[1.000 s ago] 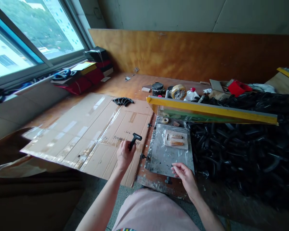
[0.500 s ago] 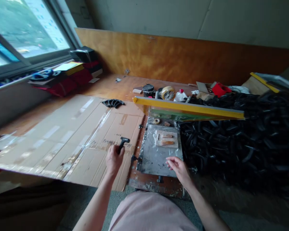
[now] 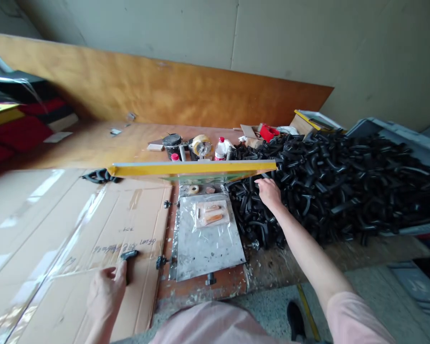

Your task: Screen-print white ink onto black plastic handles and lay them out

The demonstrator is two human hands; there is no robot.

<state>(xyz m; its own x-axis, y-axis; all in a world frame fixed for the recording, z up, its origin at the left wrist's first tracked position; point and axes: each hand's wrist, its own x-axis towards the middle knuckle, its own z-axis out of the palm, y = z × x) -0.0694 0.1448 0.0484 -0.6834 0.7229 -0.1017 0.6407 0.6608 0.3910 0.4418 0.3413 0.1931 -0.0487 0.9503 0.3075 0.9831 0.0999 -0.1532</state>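
My left hand rests low on the taped cardboard sheet. Its fingers are closed on the stem of a black T-shaped plastic part that lies flat on the cardboard. My right hand reaches far out to the big heap of black plastic parts. Its fingers are loosely spread on the heap's left edge, just under the yellow-framed screen, and nothing shows in its grasp. Between my hands lies a metal plate covered with clear film.
Behind the screen stand a black ink tin, a tape roll and a small white bottle. A small cluster of black parts lies on the cardboard's far edge. A red object and boxes sit by the plywood back wall.
My view swung right. My right hand left the plate's near edge and reached out to the heap. My left hand lowered the T-shaped part from upright to flat on the cardboard.
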